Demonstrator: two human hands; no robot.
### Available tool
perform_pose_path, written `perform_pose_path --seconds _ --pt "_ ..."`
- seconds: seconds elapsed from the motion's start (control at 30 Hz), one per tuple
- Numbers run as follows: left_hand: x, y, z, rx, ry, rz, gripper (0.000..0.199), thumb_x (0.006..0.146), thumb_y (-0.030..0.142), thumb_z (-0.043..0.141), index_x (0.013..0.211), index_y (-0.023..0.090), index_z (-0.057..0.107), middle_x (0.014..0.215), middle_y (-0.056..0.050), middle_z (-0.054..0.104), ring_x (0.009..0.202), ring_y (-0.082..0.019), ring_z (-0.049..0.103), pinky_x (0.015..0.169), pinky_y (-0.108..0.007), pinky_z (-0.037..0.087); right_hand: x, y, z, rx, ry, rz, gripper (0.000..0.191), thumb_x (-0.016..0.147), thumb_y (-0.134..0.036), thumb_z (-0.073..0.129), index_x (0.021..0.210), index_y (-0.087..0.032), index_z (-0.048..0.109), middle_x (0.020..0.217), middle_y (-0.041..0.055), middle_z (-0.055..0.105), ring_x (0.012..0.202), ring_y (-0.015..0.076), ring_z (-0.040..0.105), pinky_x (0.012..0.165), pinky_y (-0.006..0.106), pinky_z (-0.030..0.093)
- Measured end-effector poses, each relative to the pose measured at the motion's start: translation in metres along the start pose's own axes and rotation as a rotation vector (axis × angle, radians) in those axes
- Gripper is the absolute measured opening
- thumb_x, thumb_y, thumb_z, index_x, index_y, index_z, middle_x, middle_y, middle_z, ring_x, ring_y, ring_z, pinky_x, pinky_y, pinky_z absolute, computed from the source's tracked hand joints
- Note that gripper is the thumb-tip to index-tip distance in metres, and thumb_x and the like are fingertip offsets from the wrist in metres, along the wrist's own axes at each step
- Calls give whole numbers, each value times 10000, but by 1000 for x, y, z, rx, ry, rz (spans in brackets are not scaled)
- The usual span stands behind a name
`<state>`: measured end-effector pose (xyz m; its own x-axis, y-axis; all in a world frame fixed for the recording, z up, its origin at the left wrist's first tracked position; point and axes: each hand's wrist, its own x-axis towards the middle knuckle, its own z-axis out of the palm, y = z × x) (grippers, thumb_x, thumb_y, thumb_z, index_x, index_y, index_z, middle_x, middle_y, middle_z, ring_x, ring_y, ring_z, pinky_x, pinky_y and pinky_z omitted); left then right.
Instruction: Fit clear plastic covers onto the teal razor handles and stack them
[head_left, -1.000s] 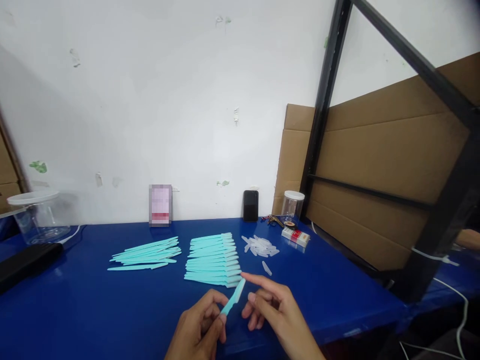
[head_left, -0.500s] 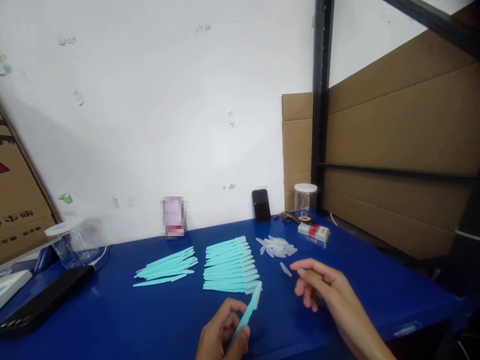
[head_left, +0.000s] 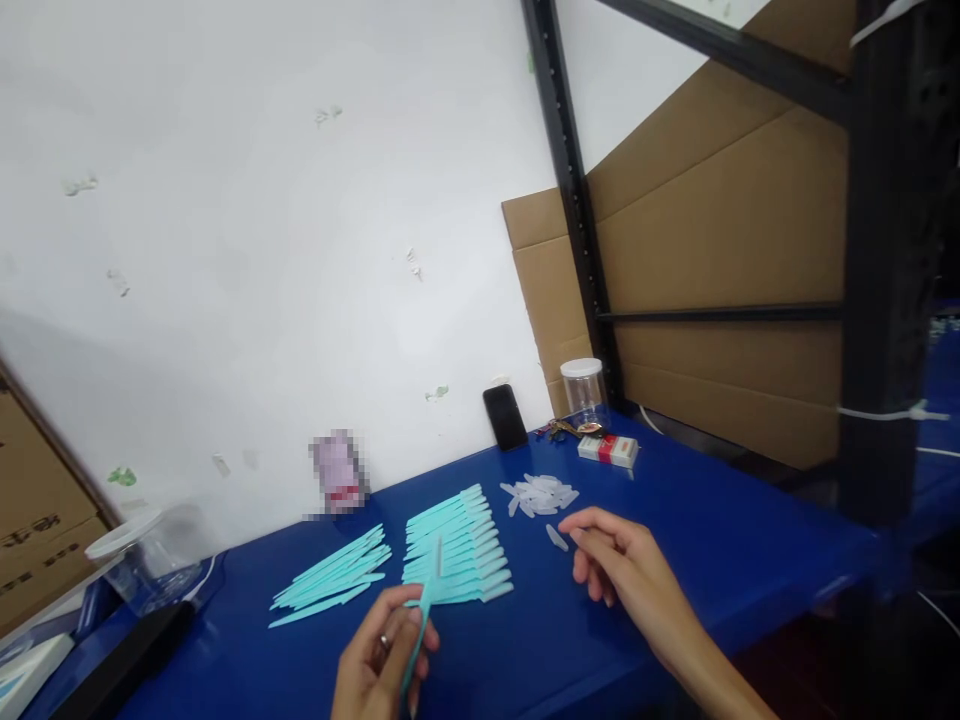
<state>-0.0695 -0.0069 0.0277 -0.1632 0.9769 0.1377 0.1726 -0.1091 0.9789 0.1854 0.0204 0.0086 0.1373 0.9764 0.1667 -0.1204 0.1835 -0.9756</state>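
My left hand (head_left: 386, 650) grips a turquoise eyebrow razor (head_left: 427, 605) by its handle, with the head pointing up and away from me. Right of it, my right hand (head_left: 615, 560) reaches over the table, thumb and index finger slightly apart. Its fingertips are close beside a single translucent blade cap (head_left: 556, 537) lying on the table. Just behind lies a pile of similar caps (head_left: 538, 494). Beyond my left hand, a row of razors (head_left: 454, 550) lies side by side, their heads to the right. Farther left is a looser bunch of razors (head_left: 337, 575).
On the blue table (head_left: 697, 540) stand a clear jar (head_left: 585, 395) and a red-and-white box (head_left: 608, 450) at the back right. A black phone (head_left: 505, 417) leans on the wall. Another jar (head_left: 150, 560) and a black object (head_left: 127, 665) are at left.
The view has tilted and turned right. My left hand, with the razor, has shifted left in view. My right fingertips have come closer to the single cap.
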Motion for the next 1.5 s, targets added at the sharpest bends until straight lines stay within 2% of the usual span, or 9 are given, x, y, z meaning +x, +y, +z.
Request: perform_pose_path --seconds 0.17,0.23,0.33,0.43,0.53,0.73,0.9,1.23,1.5 --pt "47 10 -9 394 -40 248 465 760 593 632 1007 202 671 765 -37 671 671 -195 597 570 -259 458 3 -1 1 20 6 -9 306 818 -448 561 869 -157 641 529 -6 613 401 106 486 383 201 308" --pt "71 11 -8 626 -45 336 439 820 563 552 1042 202 666 802 -39 682 691 -208 611 621 -289 472 4 1 1 27 5 -18 309 817 -444 548 864 -152 638 522 -1 614 391 105 483 374 200 295" --pt "107 10 -3 949 -98 462 350 922 428 425 1055 194 648 895 -64 705 817 -235 647 739 -325 484 5 5 1 26 1 -22 320 811 -446 540 872 -146 633 514 1 610 380 104 476 364 197 276" --pt "136 8 2 1068 -135 535 247 924 280 438 1034 193 641 988 -83 703 941 -244 644 826 -331 465 7 10 0 9 2 -6 336 803 -458 540 888 -145 627 516 0 605 377 101 466 360 195 271" --pt "155 6 6 1121 -141 570 203 907 198 477 1016 205 649 1021 -78 684 976 -237 628 843 -315 449 9 15 0 -5 -18 -9 354 811 -477 541 906 -146 624 527 2 606 388 103 475 365 195 271" --pt "168 -2 14 1242 -157 612 200 901 135 491 991 191 660 1053 -84 623 1008 -222 589 870 -299 427 13 24 -2 -11 -80 4 378 842 -498 534 958 -148 619 558 8 626 406 108 497 374 194 282" --pt "173 -2 17 1314 -188 626 205 909 143 476 981 192 661 1026 -82 633 990 -231 583 864 -312 415 12 24 -3 -19 -75 7 378 851 -494 530 986 -151 610 565 6 630 417 112 507 385 199 291" --pt "181 2 24 1386 -314 621 219 888 152 493 985 212 680 1020 -72 671 943 -210 620 816 -286 423 8 12 3 2 -23 4 368 813 -496 544 904 -148 624 525 2 601 401 104 470 386 202 272" --pt "183 5 27 1410 -357 620 250 880 157 473 995 208 689 1035 -89 684 978 -227 629 824 -305 437 6 7 3 17 -13 10 344 803 -490 554 855 -161 638 509 -2 589 394 98 454 390 199 266"
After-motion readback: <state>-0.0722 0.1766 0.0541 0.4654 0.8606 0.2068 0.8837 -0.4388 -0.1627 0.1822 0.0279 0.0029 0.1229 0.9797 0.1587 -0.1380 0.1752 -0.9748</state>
